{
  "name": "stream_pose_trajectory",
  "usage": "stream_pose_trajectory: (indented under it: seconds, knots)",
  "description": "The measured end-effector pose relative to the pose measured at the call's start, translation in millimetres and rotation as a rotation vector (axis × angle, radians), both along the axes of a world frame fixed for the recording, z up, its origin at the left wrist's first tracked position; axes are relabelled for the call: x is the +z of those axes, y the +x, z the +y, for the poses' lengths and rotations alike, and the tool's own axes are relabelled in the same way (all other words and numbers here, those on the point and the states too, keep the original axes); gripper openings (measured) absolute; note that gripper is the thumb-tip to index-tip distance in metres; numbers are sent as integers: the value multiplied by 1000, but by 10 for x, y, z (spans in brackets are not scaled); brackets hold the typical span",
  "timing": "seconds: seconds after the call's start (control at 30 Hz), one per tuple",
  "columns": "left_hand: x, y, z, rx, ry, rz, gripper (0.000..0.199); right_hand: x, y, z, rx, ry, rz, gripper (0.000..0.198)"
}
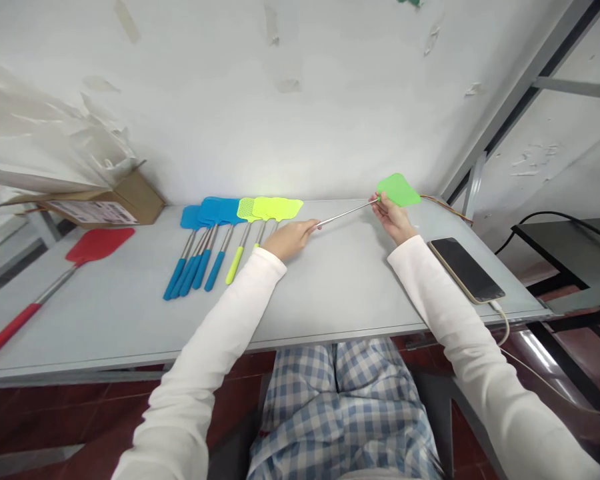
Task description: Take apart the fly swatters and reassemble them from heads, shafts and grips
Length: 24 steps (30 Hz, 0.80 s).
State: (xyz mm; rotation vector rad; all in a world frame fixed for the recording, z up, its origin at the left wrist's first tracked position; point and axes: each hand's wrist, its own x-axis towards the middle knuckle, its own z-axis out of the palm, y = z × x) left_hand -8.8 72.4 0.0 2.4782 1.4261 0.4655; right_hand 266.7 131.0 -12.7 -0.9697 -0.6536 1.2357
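A green fly swatter (399,190) with a thin metal shaft is held between both hands, above the grey table. My right hand (391,217) pinches it where the shaft meets the flat head. My left hand (291,239) is closed around the other end, so its handle is hidden. Just left of that hand lie several yellow fly swatters (279,208), overlapping at their heads and partly covered by my left hand and sleeve. Beside them are several blue fly swatters (220,210), heads toward the wall and handles toward me.
A red fly swatter (100,245) lies at the table's left, near an open cardboard box (125,200) with clear plastic. On the right, a phone (466,270) with a white cable rests by the front edge of the table (330,313). A white wall stands behind.
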Motion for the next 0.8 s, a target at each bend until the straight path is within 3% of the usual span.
stream_pose_trajectory:
  seconds: [0.1, 0.27, 0.5, 0.67, 0.8]
  knots:
    - [-10, -18, 7, -10, -21, -59, 44, 10, -59, -26, -12, 10, 16, 15]
    - [-54, -52, 13, 22, -114, 6, 55, 11, -74, -37, -38, 31, 38, 14]
    - [-42, -237, 78, 55, -134, 12, 40, 36, 164, 29, -134, 33, 41, 22]
    - [2, -268, 55, 112, -26, 6, 37, 11, 254, 74, -168, 47, 40, 18]
    - [43, -176, -19, 168, 10, 73, 38, -15, 62, -15, -189, 61, -6, 17]
